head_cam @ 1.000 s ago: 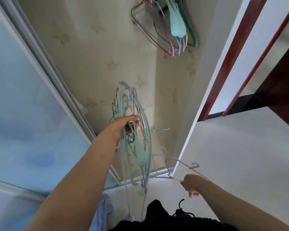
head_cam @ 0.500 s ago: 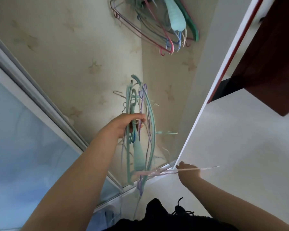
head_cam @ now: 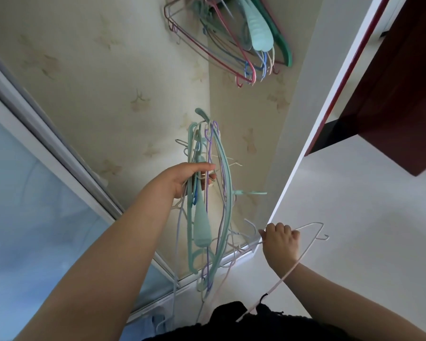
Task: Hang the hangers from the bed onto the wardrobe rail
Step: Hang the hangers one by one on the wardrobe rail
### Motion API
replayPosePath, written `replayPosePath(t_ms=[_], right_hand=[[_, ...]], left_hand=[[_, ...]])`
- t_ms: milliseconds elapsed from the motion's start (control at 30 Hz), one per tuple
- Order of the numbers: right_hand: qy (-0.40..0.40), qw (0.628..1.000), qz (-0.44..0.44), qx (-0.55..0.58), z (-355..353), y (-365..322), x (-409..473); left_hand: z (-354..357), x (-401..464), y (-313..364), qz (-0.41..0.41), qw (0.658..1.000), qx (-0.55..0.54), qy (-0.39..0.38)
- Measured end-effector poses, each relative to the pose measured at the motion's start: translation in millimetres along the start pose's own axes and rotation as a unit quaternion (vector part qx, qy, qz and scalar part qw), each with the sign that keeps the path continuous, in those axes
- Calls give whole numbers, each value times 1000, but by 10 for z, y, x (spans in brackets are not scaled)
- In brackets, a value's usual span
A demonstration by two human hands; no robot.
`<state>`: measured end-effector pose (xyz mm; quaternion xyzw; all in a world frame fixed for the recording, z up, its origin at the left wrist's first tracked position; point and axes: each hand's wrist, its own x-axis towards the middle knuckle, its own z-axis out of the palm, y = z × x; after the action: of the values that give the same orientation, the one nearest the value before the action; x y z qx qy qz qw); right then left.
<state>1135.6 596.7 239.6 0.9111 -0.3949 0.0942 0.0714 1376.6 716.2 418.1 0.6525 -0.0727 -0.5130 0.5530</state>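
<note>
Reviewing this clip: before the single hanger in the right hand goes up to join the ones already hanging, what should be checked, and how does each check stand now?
1. Right hand has a firm grip on the pale wire hanger: ok.
2. That hanger is free of the bundle of hangers: cannot tell; its left end lies among loose hooks.
3. Left hand holds the bundle securely: ok.
4. Wardrobe rail in view: not ok; it lies above the frame edge.
5. Hung hangers leave a gap for another: cannot tell.
</note>
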Motion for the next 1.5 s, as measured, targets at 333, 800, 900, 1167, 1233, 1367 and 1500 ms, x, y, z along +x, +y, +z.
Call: replayPosePath(t_ms=[333, 800, 900, 1167, 1233, 1367, 1500], right_hand=[[71, 994, 10, 78, -248, 26, 159], [-571, 803, -133, 106, 64, 244, -363], [-662, 732, -50, 152, 44, 254, -513], [-456, 856, 40, 240, 128, 286, -744], [-426, 883, 7, 196, 98, 276, -755], [-360, 921, -129, 77, 88, 381, -761], [-439, 894, -84, 16, 173, 559, -823]], left_hand=[[-134, 93, -99, -13, 996, -27, 79], [-245, 339, -263, 61, 980, -6, 188], [-294, 390, -271, 66, 975, 25, 211], [-367, 451, -324, 66, 968, 51, 238], [-397, 469, -344, 70, 967, 54, 241], [-394, 470, -343, 79, 968, 49, 234], [-426, 442, -286, 90, 968, 48, 229]])
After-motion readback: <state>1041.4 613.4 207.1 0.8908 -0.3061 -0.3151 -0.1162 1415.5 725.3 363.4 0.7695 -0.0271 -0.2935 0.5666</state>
